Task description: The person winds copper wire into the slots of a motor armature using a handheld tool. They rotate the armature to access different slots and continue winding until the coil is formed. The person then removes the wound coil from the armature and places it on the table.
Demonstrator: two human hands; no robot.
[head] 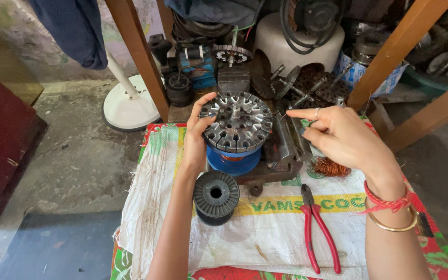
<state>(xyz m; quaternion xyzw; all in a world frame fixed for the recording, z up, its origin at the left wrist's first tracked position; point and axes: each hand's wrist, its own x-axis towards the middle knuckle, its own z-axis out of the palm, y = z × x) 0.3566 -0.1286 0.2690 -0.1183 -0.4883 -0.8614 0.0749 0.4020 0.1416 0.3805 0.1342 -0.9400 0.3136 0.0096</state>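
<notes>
My left hand grips the left rim of a round grey slotted metal stator core, which rests on top of a blue wire spool. To the right of the core, my right hand hovers with its fingers pinched together over a dark metal bench vise; whether it holds a thin wire I cannot tell. A ring is on one finger, and red thread and a gold bangle are on that wrist.
A black spool stands near my left forearm. Red-handled pliers lie on the white woven sack. A tangle of copper wire sits beside the vise. Motor parts, wooden legs and a white fan base crowd behind.
</notes>
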